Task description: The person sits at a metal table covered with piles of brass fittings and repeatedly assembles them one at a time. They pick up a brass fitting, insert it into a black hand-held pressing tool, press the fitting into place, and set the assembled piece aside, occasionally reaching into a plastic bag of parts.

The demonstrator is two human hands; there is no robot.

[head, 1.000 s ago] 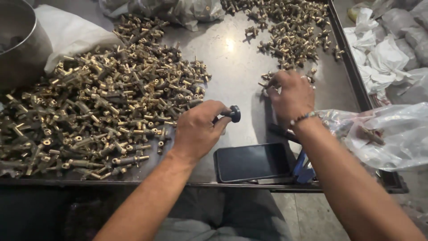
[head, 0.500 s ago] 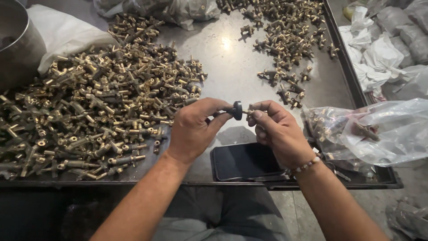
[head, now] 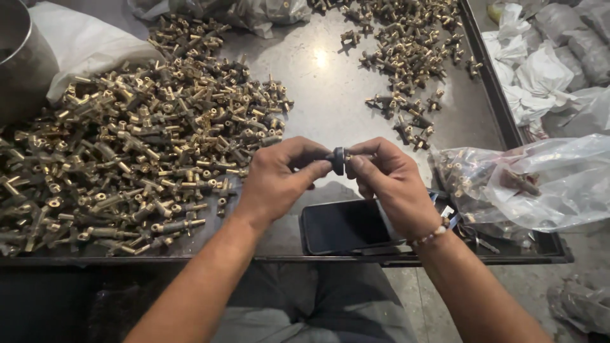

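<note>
1. Grey metal table [head: 330,82] with a raised rim fills the view from the head camera; its bare middle shines under a light.
2. At the far left stands a steel pot [head: 22,57], with a white sack [head: 89,44] just beside it.
3. Left of centre, a large heap of brass fittings [head: 133,152] covers the table.
4. Just right of that heap, the left hand [head: 276,181] has thumb and fingers pinched together on a small dark round knob [head: 339,160], held above the table's near middle.
5. Touching the knob from the other side, the right hand [head: 387,184] closes its fingertips on it; what else it grips is hidden.
6. Beneath both hands lies a dark phone [head: 343,225], screen up, near the front rim.
7. Further back, a smaller scatter of fittings [head: 406,57] spreads.
8. At the right edge lies a clear plastic bag [head: 534,184] holding more parts.
</note>
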